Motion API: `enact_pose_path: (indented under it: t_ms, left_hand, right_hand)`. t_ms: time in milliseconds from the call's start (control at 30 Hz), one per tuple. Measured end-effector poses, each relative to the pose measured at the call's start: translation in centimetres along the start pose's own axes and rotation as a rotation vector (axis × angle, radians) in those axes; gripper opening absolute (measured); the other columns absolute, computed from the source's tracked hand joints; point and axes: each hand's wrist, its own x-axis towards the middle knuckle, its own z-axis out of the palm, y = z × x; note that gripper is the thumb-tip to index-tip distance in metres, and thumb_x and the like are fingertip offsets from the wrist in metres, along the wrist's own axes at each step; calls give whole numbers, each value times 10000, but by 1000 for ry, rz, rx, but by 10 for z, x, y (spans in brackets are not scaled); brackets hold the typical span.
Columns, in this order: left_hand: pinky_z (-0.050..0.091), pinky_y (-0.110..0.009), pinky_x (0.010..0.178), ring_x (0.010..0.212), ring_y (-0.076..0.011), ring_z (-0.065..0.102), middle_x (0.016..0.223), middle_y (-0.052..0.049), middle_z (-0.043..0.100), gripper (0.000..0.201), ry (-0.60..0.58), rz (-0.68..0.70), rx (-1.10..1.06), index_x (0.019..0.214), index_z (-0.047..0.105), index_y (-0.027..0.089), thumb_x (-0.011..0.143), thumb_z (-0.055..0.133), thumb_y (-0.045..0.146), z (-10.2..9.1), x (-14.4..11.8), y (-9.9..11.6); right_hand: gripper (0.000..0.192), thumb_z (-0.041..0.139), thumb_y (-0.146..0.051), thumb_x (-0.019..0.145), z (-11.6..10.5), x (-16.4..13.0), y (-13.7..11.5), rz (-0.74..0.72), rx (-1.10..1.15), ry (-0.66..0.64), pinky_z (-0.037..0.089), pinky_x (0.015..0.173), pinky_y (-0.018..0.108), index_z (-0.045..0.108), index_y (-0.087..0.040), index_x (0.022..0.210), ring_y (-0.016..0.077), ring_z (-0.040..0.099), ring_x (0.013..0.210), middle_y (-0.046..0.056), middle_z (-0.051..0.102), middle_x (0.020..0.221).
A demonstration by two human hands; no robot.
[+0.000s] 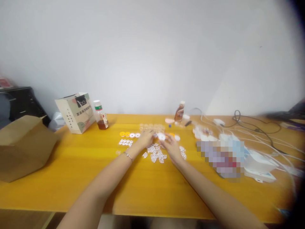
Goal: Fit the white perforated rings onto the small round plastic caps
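Observation:
My right hand has its fingertips at the edge of a white round disc and seems to pinch it. Just left of it, my left hand reaches in with fingers curled together by the row of discs; what they grip is hidden. Below both hands lies a loose heap of white openwork leaf-shaped pieces, with more such pieces to the right. Yellow ring discs and white ring discs line up left of my left hand, above several small white pieces. Clear small cups stand behind.
On the wooden table, a printed paper bag and a bottle stand at the back left. A brown paper bag fills the left side. Another bottle is behind. Cables and white packaging crowd the right.

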Motion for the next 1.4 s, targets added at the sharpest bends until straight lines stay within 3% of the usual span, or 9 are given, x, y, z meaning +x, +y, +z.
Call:
enact_pose_path:
  t_ms: [167, 367, 600, 933, 1200, 1400]
  left_hand:
    - [401, -377, 805, 965, -253, 505, 1028, -115, 558, 338, 29, -87, -64, 1063, 457, 145, 774, 511, 311, 7, 0, -2]
    - [360, -404, 858, 1003, -259, 490, 1038, -98, 565, 327, 51, -102, -112, 1063, 470, 169, 779, 503, 327, 8, 0, 1]
    - [314, -379, 929, 1067, -216, 447, 1096, -73, 545, 304, -18, 47, -98, 1074, 470, 185, 788, 479, 288, 9, 12, 24]
    - [342, -365, 893, 1003, -220, 477, 975, -84, 585, 156, -47, 42, -94, 857, 577, 153, 782, 451, 205, 22, 37, 41]
    - [329, -398, 905, 1018, -245, 472, 999, -102, 584, 206, -9, 22, -190, 923, 580, 139, 746, 477, 161, 32, 34, 39]
    - [330, -379, 906, 983, -234, 495, 947, -91, 600, 164, 36, -13, -354, 843, 594, 142, 698, 520, 120, 23, 34, 37]
  right_hand:
    - [444, 687, -311, 577, -3, 5, -1, -10, 33, 62, 456, 819, 375, 498, -221, 968, 181, 597, 819, 29, 619, 884]
    - [433, 692, -293, 574, -6, 8, -2, -32, 57, 106, 448, 835, 375, 503, -223, 957, 188, 596, 842, 31, 626, 892]
    - [457, 716, -254, 544, -16, 17, -10, -112, 141, 213, 458, 816, 357, 522, -202, 954, 170, 605, 797, 20, 640, 865]
    - [406, 710, -221, 565, -14, 15, -13, -139, 150, 176, 446, 830, 331, 550, -194, 937, 149, 614, 781, 15, 655, 857]
    - [406, 704, -231, 572, -12, 14, -10, -122, 127, 148, 440, 838, 333, 541, -192, 942, 158, 610, 805, 20, 653, 849]
    - [407, 700, -237, 574, -12, 15, -6, -111, 114, 126, 436, 837, 338, 535, -198, 944, 155, 613, 796, 10, 652, 823]
